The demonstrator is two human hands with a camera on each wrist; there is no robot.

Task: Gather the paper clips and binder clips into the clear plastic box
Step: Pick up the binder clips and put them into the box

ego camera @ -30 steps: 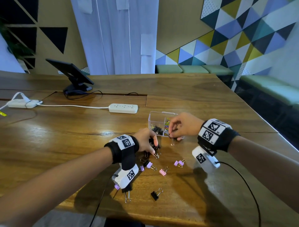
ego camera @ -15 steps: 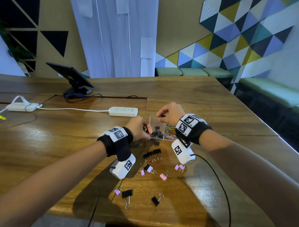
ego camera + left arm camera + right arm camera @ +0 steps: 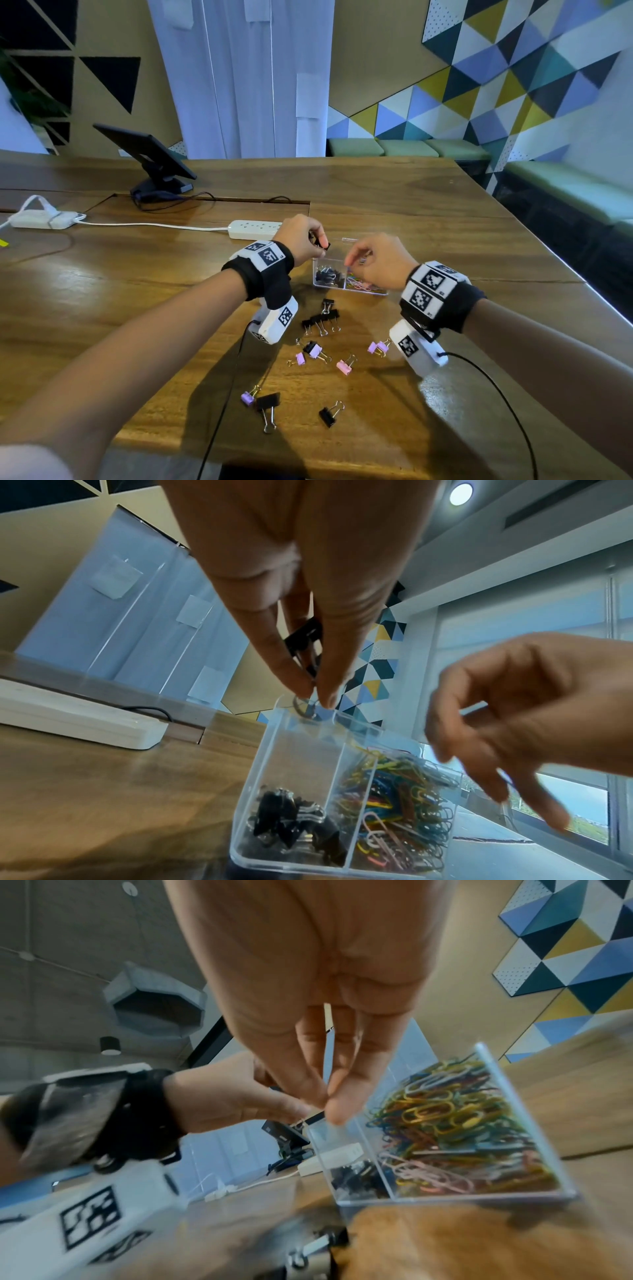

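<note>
Pinching a black binder clip point(image 3: 322, 244) between thumb and fingers, the left hand point(image 3: 298, 240) holds it just above the rim of the clear plastic box point(image 3: 349, 289) on the wooden surface point(image 3: 137, 308), over the compartment of black binder clips point(image 3: 294, 821); the other compartment holds coloured paper clips point(image 3: 400, 799). The right hand point(image 3: 376, 262) hovers over the box with fingers loosely bent, gripping nothing that shows. More loose binder clips point(image 3: 320, 342), black and pink, lie on the surface just in front of the box.
</note>
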